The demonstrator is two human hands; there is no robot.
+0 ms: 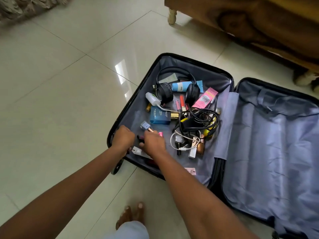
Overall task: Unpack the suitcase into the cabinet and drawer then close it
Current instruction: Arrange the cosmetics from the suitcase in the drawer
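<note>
The suitcase (259,152) lies open, its left half strewn with headphones (172,90), cables (198,119) and cosmetics (181,102): light, hard, loose pieces, likely best pinched singly. The left hand (123,137) and right hand (153,142) curl into its near-left corner; any hold is hidden.

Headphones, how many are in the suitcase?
1. The black over-ear headphones lie at the far end of the open black suitcase's left half, their cups either side of a blue-and-white tube. Small earphones could be hidden in the black cable tangle.
</note>
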